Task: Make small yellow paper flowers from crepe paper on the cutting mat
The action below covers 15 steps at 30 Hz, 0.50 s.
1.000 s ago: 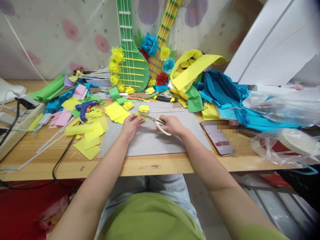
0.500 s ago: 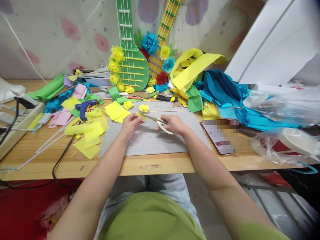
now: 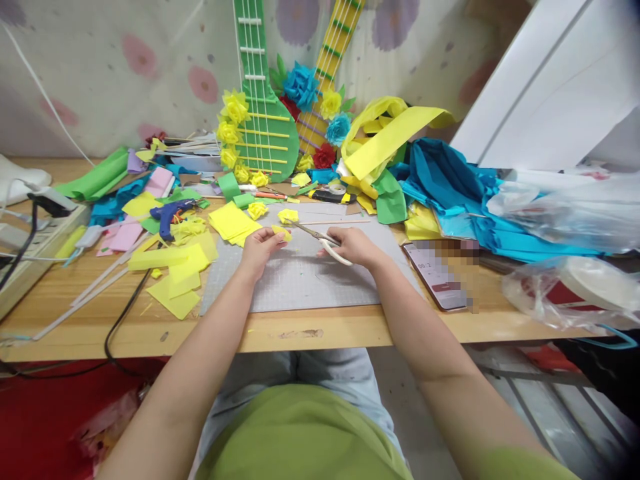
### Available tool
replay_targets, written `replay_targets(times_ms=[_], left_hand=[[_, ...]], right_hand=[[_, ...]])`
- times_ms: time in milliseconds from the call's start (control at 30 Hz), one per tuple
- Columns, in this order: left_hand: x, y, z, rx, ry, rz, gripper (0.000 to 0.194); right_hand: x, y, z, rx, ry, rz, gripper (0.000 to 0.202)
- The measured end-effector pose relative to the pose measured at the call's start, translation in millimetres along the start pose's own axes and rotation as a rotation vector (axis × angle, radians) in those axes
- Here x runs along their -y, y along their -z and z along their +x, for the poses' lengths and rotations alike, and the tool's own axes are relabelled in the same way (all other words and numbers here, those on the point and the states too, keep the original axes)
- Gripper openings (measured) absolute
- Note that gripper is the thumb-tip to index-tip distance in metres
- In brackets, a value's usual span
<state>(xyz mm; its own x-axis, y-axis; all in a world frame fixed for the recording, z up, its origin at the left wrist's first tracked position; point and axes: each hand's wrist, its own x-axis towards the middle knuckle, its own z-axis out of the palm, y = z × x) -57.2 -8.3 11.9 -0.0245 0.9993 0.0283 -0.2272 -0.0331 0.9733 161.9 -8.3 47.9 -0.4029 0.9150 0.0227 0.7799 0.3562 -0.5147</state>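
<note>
Above the grey cutting mat (image 3: 300, 287), my left hand (image 3: 261, 252) pinches a small piece of yellow paper (image 3: 282, 233) between thumb and fingertips. My right hand (image 3: 354, 247) is closed round the white handles of a pair of scissors (image 3: 334, 252). Their blades point up and left, a short way from the paper and apart from it. Two small yellow paper flowers, one a yellow rose (image 3: 289, 216), rest at the mat's back edge. Beside my left hand lies a stack of yellow paper squares (image 3: 234, 224).
A blue glue gun (image 3: 173, 217) lies among paper scraps on the left, its cord near the table edge. A phone (image 3: 435, 277) and a plastic-wrapped roll (image 3: 575, 290) are at right. A flower-trimmed green paper guitar (image 3: 270, 137) leans at the back, near blue crepe paper (image 3: 450, 180).
The scissors have drawn back to the right, away from the yellow paper. The paper in my left hand now shows more fully; that hand has barely moved.
</note>
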Motion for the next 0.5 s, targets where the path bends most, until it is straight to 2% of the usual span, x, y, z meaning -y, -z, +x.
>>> replay_targets(times_ms=[133, 233, 333, 400, 500], left_hand=[[6.5, 2.5, 2.2, -0.098, -0.054, 0.256, 0.025], [7.6, 2.3, 2.0, -0.063, -0.069, 0.266, 0.025], [4.8, -0.2, -0.5, -0.007, -0.099, 0.295, 0.024], [2.4, -2.6, -2.7, -0.036, -0.23, 0.489, 0.02], [0.5, -7.1, -5.3, -0.062, -0.451, 0.733, 0.018]], right_hand=[[2.1, 2.5, -1.9, 0.088, 0.002, 0.029, 0.044], [-0.4, 2.7, -0.9, 0.09, -0.004, 0.062, 0.042], [-3.5, -3.8, 4.2, -0.032, -0.052, 0.186, 0.039], [-2.6, -11.7, 9.2, -0.151, -0.104, 0.364, 0.038], [4.6, -24.0, 15.7, -0.211, -0.088, 0.695, 0.039]])
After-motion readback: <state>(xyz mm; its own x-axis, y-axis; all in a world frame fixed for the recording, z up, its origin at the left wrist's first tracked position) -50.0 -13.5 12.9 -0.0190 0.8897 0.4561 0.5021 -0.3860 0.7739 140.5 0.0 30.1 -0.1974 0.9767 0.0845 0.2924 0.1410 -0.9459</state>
